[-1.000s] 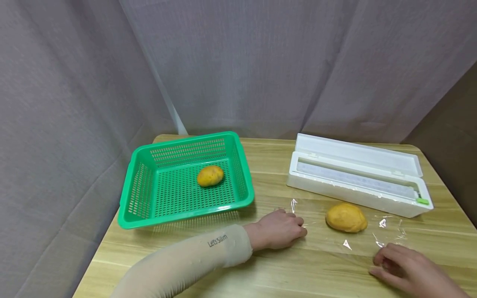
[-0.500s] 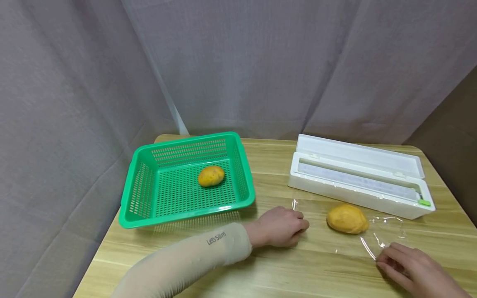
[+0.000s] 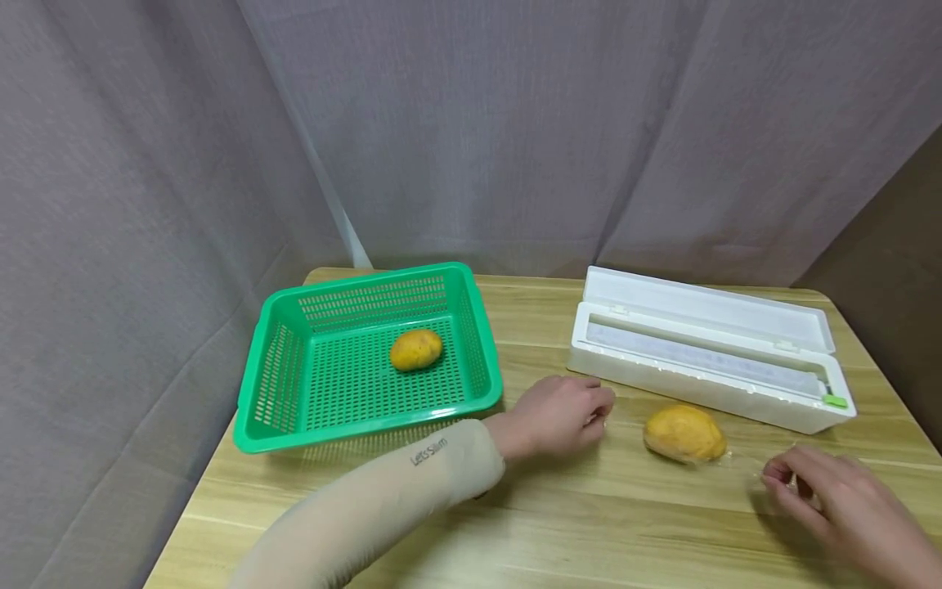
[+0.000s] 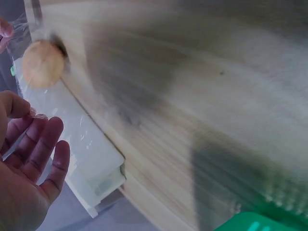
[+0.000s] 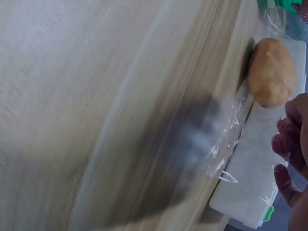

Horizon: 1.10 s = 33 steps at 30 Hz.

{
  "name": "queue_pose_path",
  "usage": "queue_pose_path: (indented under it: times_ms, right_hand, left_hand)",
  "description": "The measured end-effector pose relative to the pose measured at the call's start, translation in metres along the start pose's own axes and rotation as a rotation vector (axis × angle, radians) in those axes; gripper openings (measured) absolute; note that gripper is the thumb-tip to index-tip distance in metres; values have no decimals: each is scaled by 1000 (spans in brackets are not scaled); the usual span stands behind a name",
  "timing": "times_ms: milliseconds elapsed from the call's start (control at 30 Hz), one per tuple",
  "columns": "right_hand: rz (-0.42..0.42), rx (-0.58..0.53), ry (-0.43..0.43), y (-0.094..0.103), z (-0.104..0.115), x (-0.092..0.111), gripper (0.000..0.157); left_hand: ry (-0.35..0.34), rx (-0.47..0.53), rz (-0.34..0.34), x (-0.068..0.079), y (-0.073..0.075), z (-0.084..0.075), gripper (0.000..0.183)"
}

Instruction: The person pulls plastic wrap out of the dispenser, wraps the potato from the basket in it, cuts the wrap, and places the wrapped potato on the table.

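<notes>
A yellow mango [image 3: 684,433] lies on a sheet of clear cling film [image 5: 222,153] on the near side of the white box. To its left, my left hand [image 3: 561,415] pinches the film's edge between thumb and fingertips; the left wrist view shows the pinched film [image 4: 39,116] with the other fingers loosely bent. On the mango's other side, my right hand [image 3: 842,503] grips the opposite edge with curled fingers. The film stretches between both hands and is barely visible in the head view.
A white cling film dispenser [image 3: 706,372] stands behind the mango, lid up, with a green slider [image 3: 835,401] at its right end. On the left, a green plastic basket [image 3: 368,425] holds another yellow mango [image 3: 415,350]. Grey curtains [image 3: 471,131] hang behind the wooden table [image 3: 589,540].
Both hands have moved slightly away from me and up from the tabletop, the film edges rising with them. The right hand's fingers have closed on the film. The mango stays in place.
</notes>
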State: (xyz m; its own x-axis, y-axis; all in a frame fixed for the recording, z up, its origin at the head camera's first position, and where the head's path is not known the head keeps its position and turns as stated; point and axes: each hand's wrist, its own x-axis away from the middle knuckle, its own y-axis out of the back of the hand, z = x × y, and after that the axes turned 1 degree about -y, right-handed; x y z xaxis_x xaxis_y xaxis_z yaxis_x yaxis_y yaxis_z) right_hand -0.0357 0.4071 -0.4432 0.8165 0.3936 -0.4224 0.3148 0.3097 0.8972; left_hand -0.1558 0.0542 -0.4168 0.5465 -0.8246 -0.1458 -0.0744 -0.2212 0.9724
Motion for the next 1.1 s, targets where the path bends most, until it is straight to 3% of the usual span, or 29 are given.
queue_pose_path:
  times_ms: [233, 500, 633, 867, 1100]
  right_hand:
    - [-65, 51, 20, 5, -9, -15, 18]
    - [-121, 21, 92, 4, -21, -28, 45]
    - [-122, 18, 101, 2, -27, -32, 41]
    - [-119, -1, 101, -6, -36, -35, 22]
    - [-111, 14, 86, -9, -42, -35, 17]
  left_hand:
    - [57, -6, -49, -11, 4, 4, 9]
    - [145, 9, -85, -24, -3, 4, 10]
    - [178, 15, -115, -30, -6, 4, 10]
    - [226, 5, -107, -35, -11, 4, 6]
    - [224, -2, -101, -36, -20, 4, 5]
